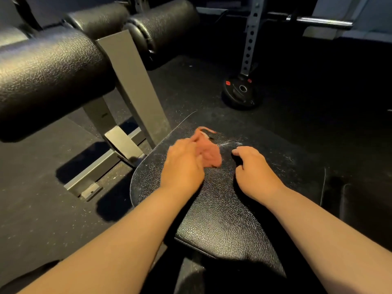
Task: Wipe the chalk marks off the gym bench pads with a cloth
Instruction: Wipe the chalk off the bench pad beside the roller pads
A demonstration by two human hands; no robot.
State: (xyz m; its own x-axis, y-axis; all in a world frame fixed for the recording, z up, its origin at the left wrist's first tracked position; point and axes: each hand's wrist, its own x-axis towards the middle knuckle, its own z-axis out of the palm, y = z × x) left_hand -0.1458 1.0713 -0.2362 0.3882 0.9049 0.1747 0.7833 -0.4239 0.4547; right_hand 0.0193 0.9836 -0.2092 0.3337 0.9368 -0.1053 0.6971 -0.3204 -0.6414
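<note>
Left hand: the left hand (pixel 182 164) reaches forward over the bench pad, its fingers bunched around a pink cloth (pixel 209 153) and pressing it down on the surface. The fingertips are hidden under the fabric.
Right hand: the right hand (pixel 254 168) rests on the same pad just beside the cloth and apart from it. Its fingers are curled under towards the palm with the knuckles up, and nothing shows inside them.
Cloth: crumpled, blurred at its far edge, with a thin strip sticking out beyond the left hand's fingers. It lies on the far half of the pad, between the two hands.
Bench pad: the bench pad (pixel 222 219) is black, textured and rounded at its far end, and both forearms cross it.
Chalk marks: pale chalk marks (pixel 230 143) streak the pad just beyond the cloth, towards the right hand.
Roller pads: two black roller pads (pixel 48 75) sit on a grey steel frame (pixel 129 81) at upper left.
Floor: on the dark rubber floor (pixel 53 209) a weight plate (pixel 241 94) lies at the foot of a perforated rack upright (pixel 251 39).
Barbell: a barbell (pixel 322 21) shows at upper right.
</note>
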